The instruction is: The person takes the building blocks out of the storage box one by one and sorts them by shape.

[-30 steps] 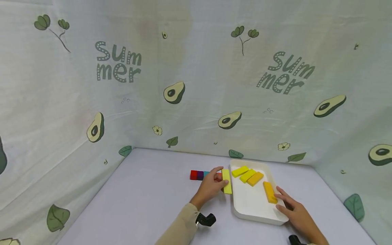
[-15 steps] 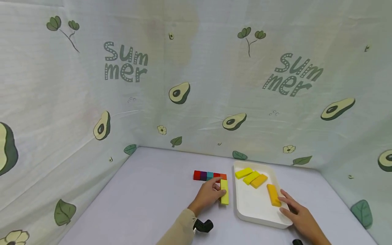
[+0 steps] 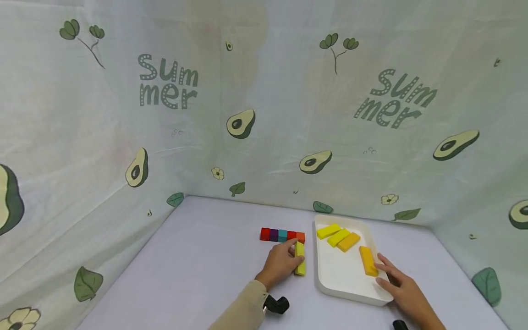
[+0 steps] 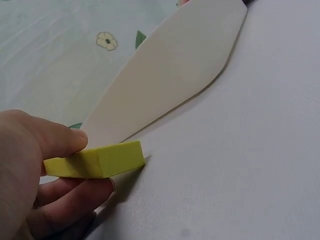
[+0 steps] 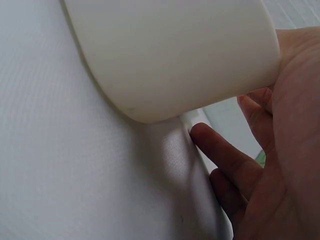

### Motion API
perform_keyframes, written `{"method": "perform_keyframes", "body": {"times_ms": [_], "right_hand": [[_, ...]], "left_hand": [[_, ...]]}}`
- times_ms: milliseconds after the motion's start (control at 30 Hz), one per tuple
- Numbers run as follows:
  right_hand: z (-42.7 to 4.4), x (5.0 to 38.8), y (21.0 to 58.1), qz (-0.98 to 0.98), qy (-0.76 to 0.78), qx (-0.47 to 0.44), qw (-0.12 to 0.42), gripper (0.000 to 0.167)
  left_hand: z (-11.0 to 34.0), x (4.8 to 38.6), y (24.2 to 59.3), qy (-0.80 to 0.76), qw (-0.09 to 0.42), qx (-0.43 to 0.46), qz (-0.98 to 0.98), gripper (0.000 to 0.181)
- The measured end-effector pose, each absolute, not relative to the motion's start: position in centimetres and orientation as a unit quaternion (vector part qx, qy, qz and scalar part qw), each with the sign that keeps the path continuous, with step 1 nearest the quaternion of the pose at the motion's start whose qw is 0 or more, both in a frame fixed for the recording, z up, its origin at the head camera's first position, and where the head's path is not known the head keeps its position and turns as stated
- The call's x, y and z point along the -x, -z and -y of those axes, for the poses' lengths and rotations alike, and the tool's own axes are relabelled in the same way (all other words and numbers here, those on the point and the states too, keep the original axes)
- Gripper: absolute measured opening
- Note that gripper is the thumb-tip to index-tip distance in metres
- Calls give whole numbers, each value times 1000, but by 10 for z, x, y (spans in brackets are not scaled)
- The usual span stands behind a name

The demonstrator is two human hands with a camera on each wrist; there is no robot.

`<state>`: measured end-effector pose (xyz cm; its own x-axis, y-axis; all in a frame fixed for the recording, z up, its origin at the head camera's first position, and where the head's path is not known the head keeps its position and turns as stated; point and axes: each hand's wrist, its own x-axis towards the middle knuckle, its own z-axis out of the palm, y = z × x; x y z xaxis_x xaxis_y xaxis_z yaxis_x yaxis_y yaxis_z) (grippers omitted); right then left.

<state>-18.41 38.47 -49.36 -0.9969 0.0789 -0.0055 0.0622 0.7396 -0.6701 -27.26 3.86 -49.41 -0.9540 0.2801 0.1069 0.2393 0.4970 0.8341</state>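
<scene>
Between thumb and fingers, the left hand (image 3: 278, 264) pinches a yellow block (image 3: 300, 262) just left of the white tray (image 3: 338, 275). In the left wrist view, this hand (image 4: 25, 170) holds the block (image 4: 122, 158) close above the table, with a shadow beneath. The right hand (image 3: 406, 293) touches the tray's right rim, fingers loosely extended. Seen from the right wrist, the hand (image 5: 295, 150) lies against the tray's outer wall (image 5: 180, 55); its thumb cannot be made out there.
A row of red, purple (image 3: 274, 235), blue (image 3: 282, 236) and orange blocks lies beyond the left hand. Inside the tray are two yellow blocks (image 3: 328, 231) and two orange-yellow ones (image 3: 368, 261). Printed cloth (image 3: 272, 91) stands behind the table.
The left hand has brought the yellow block nearer the table's front and slightly left, away from the tray, uncovering more of the row. The right hand has stayed at the tray's rim.
</scene>
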Motion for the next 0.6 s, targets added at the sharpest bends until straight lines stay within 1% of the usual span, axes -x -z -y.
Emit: {"method": "perform_keyframes", "body": {"times_ms": [133, 267, 400, 600], "right_hand": [[-383, 180, 498, 932, -359, 27, 28, 67], [-382, 180, 498, 930, -366, 24, 20, 66], [-383, 179, 496, 930, -367, 26, 15, 67], [-383, 179, 498, 931, -364, 25, 21, 67]], "left_hand": [[-41, 269, 497, -465, 13, -144, -873, 60], [-42, 266, 499, -446, 12, -130, -885, 59], [-45, 261, 498, -417, -5, -134, -899, 59], [-48, 264, 498, -354, -38, -141, -924, 56]]}}
